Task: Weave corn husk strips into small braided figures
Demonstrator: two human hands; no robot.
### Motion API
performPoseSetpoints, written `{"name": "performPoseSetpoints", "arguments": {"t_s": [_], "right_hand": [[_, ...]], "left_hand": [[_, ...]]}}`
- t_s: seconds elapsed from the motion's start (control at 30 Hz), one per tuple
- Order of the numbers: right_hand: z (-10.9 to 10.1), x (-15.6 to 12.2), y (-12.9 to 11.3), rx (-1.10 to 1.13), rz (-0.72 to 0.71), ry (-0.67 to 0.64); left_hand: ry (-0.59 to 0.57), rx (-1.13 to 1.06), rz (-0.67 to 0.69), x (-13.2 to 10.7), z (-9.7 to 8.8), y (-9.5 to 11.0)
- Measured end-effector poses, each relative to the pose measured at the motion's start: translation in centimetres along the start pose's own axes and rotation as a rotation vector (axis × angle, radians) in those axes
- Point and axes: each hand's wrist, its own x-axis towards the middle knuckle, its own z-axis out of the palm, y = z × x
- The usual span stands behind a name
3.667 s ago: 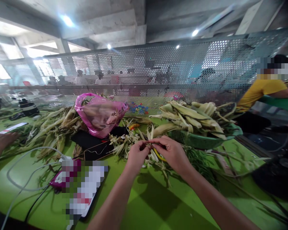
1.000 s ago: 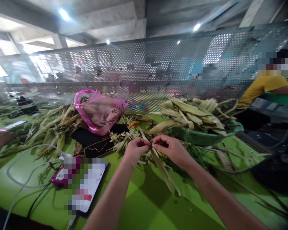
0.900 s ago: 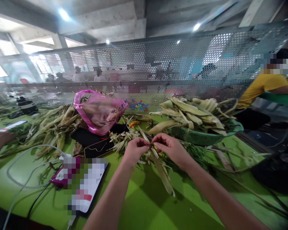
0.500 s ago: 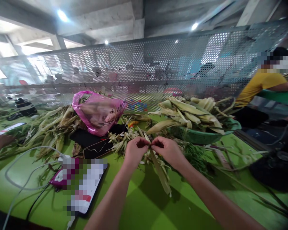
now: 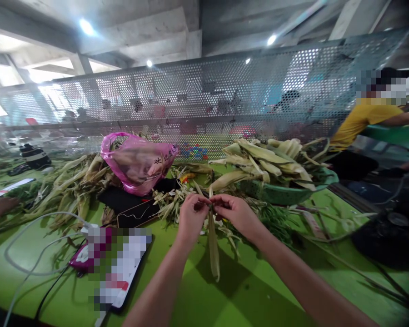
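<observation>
My left hand [image 5: 195, 213] and my right hand [image 5: 232, 212] meet fingertip to fingertip over the middle of the green table [image 5: 191, 299]. Between them they pinch a strip of dried corn husk [image 5: 213, 250], whose long pale end hangs down toward me and whose short tip pokes up above the fingers. Both hands are closed, and the exact pinch point is partly covered by the fingers. Just behind and to the left lies a pile of small cut husk pieces [image 5: 170, 202]. A bundle of green stems [image 5: 276, 220] rests to the right of my right hand.
A green basket [image 5: 282, 194] piled with corn husks [image 5: 269, 156] stands back right. A pink plastic bag [image 5: 139, 161] sits back left beside more husks [image 5: 78, 181]. A phone [image 5: 127, 268], a purple power strip [image 5: 88, 254] and cables lie left. Another person [image 5: 364, 118] is at far right; another hand [image 5: 0, 206] shows left.
The hanging end of the husk strip has swung left, from slanting rightward to nearly straight down. Both hands stay pinched together at about the same place.
</observation>
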Motion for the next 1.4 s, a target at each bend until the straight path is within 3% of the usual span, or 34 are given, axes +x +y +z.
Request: {"name": "performPoseSetpoints", "arguments": {"t_s": [0.23, 0.43, 0.8, 1.1, 1.4], "right_hand": [[-0.2, 0.2, 0.0, 0.111, 0.035, -0.005], [-0.4, 0.1, 0.1, 0.139, 0.042, 0.021], [-0.5, 0.2, -0.1, 0.120, 0.061, -0.018], [-1.2, 0.5, 0.4, 0.045, 0.071, 0.028], [-1.6, 0.0, -0.8, 0.019, 0.063, 0.068]], "left_hand": [[-0.058, -0.110, -0.044, 0.1, -0.1, 0.1], [-0.043, -0.138, -0.117, 0.1, 0.0, -0.5], [-0.032, -0.184, -0.091, 0.1, -0.1, 0.4], [-0.009, -0.485, -0.394, 0.4, -0.8, 0.5], [-0.004, -0.693, -0.465, 0.2, -0.8, 0.7]]}}
